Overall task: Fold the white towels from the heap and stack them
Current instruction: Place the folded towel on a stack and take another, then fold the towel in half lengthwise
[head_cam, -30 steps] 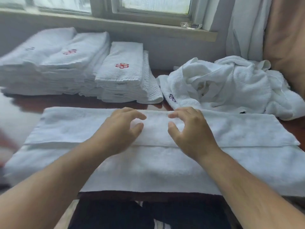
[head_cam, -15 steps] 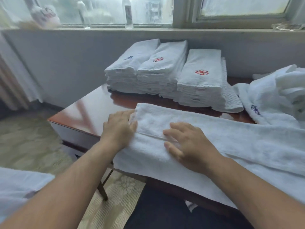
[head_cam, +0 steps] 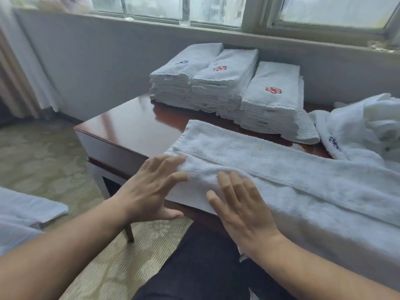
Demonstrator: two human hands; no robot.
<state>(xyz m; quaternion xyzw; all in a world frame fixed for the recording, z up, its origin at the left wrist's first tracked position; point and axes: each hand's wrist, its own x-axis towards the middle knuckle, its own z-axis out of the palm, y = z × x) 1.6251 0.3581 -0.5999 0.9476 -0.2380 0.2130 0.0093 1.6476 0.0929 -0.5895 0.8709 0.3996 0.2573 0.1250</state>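
On towel (head_cam: 281,169) — left hand (head_cam: 149,191), right hand (head_cam: 244,213) nearer

Rt edge cuts off towel (head_cam: 281,167) & heap (head_cam: 355,126)

A long white terry towel (head_cam: 270,169), folded lengthwise into a band, lies flat along the near edge of the counter (head_cam: 129,126), overhanging it. Behind it three neat stacks of folded white towels (head_cam: 233,87) stand side by side, and a rumpled heap of towels (head_cam: 357,131) lies at the right.
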